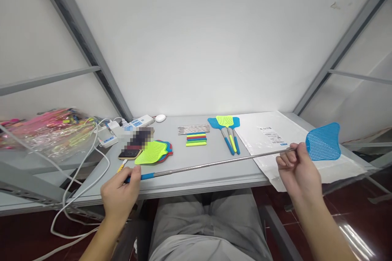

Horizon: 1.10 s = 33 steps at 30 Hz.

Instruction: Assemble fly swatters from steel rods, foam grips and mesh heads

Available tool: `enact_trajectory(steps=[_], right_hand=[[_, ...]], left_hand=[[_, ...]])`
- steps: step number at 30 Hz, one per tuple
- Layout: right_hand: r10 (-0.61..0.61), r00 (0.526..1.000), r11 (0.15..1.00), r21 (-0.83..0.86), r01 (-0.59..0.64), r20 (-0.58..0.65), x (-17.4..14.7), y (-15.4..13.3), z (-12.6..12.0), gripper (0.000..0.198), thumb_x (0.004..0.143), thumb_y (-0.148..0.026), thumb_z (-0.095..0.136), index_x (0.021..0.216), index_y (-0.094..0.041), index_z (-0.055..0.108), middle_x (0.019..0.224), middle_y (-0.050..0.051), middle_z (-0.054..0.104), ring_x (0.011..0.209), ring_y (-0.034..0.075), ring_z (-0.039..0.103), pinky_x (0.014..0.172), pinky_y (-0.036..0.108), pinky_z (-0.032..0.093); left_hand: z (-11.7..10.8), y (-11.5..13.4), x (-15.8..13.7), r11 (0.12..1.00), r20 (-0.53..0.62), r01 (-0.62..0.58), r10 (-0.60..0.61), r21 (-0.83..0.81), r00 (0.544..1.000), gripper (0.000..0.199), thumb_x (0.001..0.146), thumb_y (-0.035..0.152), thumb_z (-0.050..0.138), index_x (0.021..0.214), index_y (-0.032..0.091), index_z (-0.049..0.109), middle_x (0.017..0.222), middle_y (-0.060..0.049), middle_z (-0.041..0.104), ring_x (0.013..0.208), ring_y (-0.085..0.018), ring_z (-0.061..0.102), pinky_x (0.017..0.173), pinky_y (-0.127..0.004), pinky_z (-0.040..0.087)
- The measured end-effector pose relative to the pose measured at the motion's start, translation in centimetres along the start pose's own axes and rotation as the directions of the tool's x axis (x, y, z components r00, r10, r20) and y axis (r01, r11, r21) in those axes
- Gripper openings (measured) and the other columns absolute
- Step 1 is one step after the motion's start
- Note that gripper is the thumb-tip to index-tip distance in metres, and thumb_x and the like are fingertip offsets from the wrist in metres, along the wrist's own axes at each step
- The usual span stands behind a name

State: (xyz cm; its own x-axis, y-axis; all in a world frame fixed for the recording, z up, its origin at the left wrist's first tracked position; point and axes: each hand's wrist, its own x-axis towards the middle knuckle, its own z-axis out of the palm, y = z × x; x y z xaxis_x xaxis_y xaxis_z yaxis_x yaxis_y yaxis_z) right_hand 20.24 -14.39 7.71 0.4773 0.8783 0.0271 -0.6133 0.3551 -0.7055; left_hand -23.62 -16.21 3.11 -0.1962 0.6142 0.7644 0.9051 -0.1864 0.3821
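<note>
A telescopic fly swatter [211,164] with a blue mesh head and a blue grip stretches between my hands, its metal rod drawn out long. My left hand [121,191] is wrapped round the blue grip. At the other end my right hand [300,171] pinches the rod just below the head. Behind the rod lie three short swatters [227,136] with blue and yellow-green heads. Coloured grip sleeves [196,139] and metal rods [193,129] are laid out in rows. Loose swatter heads [153,153], yellow-green on top, form a pile at the left.
A white plastic mailer [260,130] covers the table's right side. A phone [130,153], partly blurred, a power strip [137,122] and a white oval object [160,118] sit at the left. Cables [65,208] hang there, beside bagged colourful items [52,132]. Metal posts flank the table.
</note>
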Motion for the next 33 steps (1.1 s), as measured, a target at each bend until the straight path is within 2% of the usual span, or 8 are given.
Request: enact_trajectory(steps=[3,8,11,17,25,27,29,33], right_hand=[[-0.03,0.999,0.999,-0.029,0.029,-0.023,-0.6,1.5,0.6,0.022,0.092,-0.037,0.063,0.08,-0.018,0.06,0.053,-0.008,0.039,0.047,0.007,0.031,0.045,0.016,0.035],[0.087,0.996,0.992,-0.095,-0.085,0.025,-3.1,4.9,2.5,0.025,0.087,-0.043,0.068,0.084,-0.019,0.063,0.059,-0.006,0.046,0.053,0.007,0.038,0.051,0.018,0.038],[0.108,0.994,0.987,-0.123,-0.102,0.036,-5.0,6.4,3.7,0.026,0.086,-0.045,0.069,0.084,-0.02,0.064,0.06,-0.006,0.042,0.055,0.007,0.037,0.054,0.019,0.038],[0.201,0.974,0.968,-0.174,-0.18,0.107,-8.0,7.9,5.7,0.027,0.086,-0.047,0.068,0.086,-0.02,0.067,0.058,-0.006,0.037,0.056,0.008,0.033,0.053,0.02,0.034],[0.343,0.916,0.939,-0.102,-0.328,0.206,-6.0,6.7,4.2,0.036,0.08,-0.053,0.072,0.099,-0.023,0.07,0.072,-0.003,0.054,0.058,0.008,0.043,0.051,0.02,0.04],[0.292,0.95,0.956,-0.048,-0.288,0.112,-4.8,6.3,3.6,0.036,0.077,-0.055,0.073,0.098,-0.026,0.07,0.08,-0.003,0.06,0.062,0.009,0.051,0.051,0.021,0.043],[0.148,0.989,0.986,-0.079,-0.148,-0.006,-3.7,5.6,3.3,0.034,0.076,-0.046,0.078,0.103,-0.028,0.069,0.095,-0.003,0.066,0.076,0.011,0.06,0.062,0.022,0.051],[-0.077,0.997,0.978,-0.192,0.075,-0.004,-3.0,4.5,3.4,0.044,0.076,-0.034,0.079,0.118,-0.027,0.066,0.117,0.0,0.067,0.105,0.015,0.063,0.094,0.029,0.05]], left_hand=[[0.7,1.2,-0.5,0.996,-0.003,0.086,-0.086,-0.008,0.996,0.043,0.093,0.033,0.052,0.054,0.02,0.036,0.055,0.006,0.021,0.05,-0.01,0.029,0.052,-0.023,0.026],[1.6,3.8,-1.3,0.995,0.103,-0.007,0.017,-0.097,0.995,0.046,0.092,0.029,0.054,0.054,0.019,0.031,0.056,0.007,0.021,0.05,-0.008,0.027,0.053,-0.023,0.026],[1.7,5.4,-1.8,0.989,0.148,-0.013,0.035,-0.147,0.988,0.044,0.093,0.028,0.054,0.055,0.019,0.035,0.055,0.007,0.026,0.049,-0.008,0.03,0.053,-0.022,0.028],[1.9,7.7,-3.3,0.957,0.313,-0.018,0.112,-0.289,0.943,0.028,0.093,0.033,0.058,0.069,0.019,0.057,0.059,0.006,0.053,0.053,-0.008,0.047,0.057,-0.02,0.037],[2.5,6.7,-3.6,0.938,0.504,0.151,0.028,-0.311,0.863,0.033,0.092,0.044,0.056,0.071,0.019,0.061,0.059,0.005,0.056,0.055,-0.011,0.049,0.057,-0.021,0.039],[2.4,6.2,-3.5,0.941,0.528,0.186,-0.008,-0.284,0.849,0.036,0.092,0.046,0.054,0.069,0.019,0.061,0.058,0.005,0.055,0.055,-0.011,0.048,0.056,-0.021,0.038],[2.3,5.9,-3.3,0.945,0.55,0.192,-0.016,-0.265,0.835,0.037,0.092,0.047,0.054,0.069,0.019,0.061,0.059,0.004,0.056,0.056,-0.011,0.049,0.057,-0.021,0.039],[2.3,5.8,-3.1,0.954,0.551,0.124,0.05,-0.274,0.833,0.036,0.092,0.046,0.053,0.07,0.019,0.062,0.062,0.003,0.059,0.058,-0.012,0.053,0.06,-0.022,0.04]])
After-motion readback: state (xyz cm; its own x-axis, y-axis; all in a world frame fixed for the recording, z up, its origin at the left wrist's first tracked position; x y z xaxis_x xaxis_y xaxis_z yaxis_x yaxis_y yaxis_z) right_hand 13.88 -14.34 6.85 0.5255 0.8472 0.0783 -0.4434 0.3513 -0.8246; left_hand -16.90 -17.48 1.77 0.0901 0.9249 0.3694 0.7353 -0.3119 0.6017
